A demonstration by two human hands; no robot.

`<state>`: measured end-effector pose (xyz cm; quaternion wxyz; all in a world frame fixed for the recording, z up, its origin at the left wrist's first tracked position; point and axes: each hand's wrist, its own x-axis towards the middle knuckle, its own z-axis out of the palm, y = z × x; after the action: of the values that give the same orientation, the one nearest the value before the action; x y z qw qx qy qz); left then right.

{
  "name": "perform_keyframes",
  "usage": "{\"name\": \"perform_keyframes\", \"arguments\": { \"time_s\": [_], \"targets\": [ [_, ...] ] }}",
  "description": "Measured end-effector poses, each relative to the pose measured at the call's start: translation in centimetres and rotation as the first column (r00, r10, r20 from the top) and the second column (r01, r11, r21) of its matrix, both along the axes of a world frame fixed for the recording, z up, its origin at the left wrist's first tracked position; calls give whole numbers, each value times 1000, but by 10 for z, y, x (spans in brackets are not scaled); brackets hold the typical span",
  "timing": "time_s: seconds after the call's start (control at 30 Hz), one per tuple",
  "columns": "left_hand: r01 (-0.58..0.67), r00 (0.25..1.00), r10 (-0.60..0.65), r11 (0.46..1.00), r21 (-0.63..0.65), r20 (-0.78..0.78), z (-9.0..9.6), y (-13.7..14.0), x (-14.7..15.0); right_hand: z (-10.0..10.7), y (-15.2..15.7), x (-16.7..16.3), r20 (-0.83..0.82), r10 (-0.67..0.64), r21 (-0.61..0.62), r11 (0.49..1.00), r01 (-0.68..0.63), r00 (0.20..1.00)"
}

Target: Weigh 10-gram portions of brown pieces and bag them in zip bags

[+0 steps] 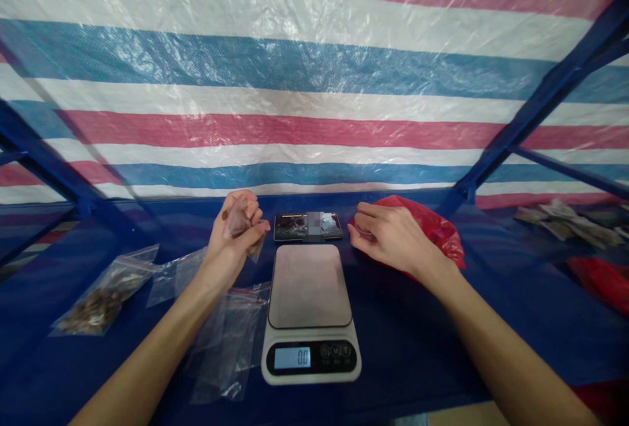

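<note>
My left hand [238, 226], closed, grips a small clear plastic bag [239, 219]; a bit of brown content shows at its lower end. A small round brown piece shows beside the fingers. On the right, my right hand [386, 232] is over the left side of a red plastic bag [435, 226]. Its fingers are curled toward the thumb, and what lies between them is hidden. Between and below the hands stands a white digital scale [311, 314], its bare plate [310, 285] uppermost and its display reading 0.0.
A phone [307, 226] lies behind the scale. Left are a zip bag of brown pieces [101, 301] and several clear zip bags [230, 334]. Far right hold banknote-like papers [570, 223] and another red bag [602, 278]. Blue metal bars [535, 108] flank the striped sheet.
</note>
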<state>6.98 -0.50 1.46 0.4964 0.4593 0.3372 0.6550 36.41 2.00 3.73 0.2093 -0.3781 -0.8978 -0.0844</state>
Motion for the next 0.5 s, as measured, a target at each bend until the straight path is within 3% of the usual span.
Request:
{"name": "perform_keyframes", "arguments": {
  "time_s": [0.1,0.2,0.33,0.5],
  "targets": [
    [-33,997,33,999,6,-65,-3,2,-3,0,-8,-6,90,9,-50,999,-5,996],
    [-59,993,57,998,-15,-102,-4,4,-5,1,-14,-6,101,54,-206,978,-32,993],
    [-98,991,95,995,-24,-94,-2,5,-5,-3,-11,5,57,96,-408,911,-65,994],
    [-106,991,100,992,-62,-94,2,2,0,-10,3,22,41,91,-562,826,-52,995]
  ]
}}
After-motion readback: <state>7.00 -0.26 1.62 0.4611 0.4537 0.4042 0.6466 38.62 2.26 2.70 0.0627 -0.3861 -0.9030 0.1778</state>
